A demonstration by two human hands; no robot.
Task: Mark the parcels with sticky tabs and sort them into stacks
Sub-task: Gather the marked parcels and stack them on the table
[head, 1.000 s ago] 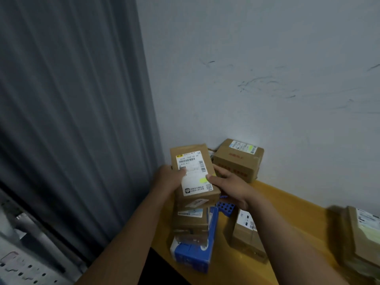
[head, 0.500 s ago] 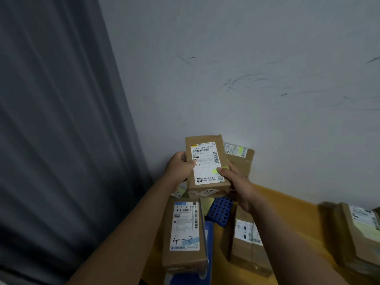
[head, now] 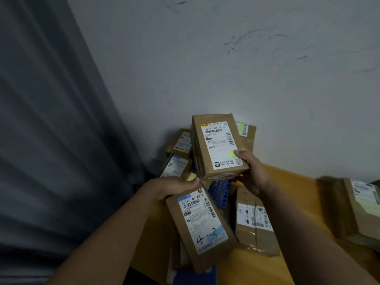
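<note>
Now the right hand (head: 253, 173) grips the raised parcel (head: 213, 145) at its near right corner, with the thumb pressing on the yellow-green sticky tab (head: 233, 154). This parcel is in the air, at 12 o'clock from the parcel marked "4-3" (head: 202, 221), which lies on a stack on the yellow table (head: 287, 182). The left hand (head: 172, 187) touches its far end with curled fingers; whether it really grips, I cannot tell. A blue rack (head: 221, 190) shows between both parcels, and another parcel (head: 255, 223) lies at 3 o'clock.
</note>
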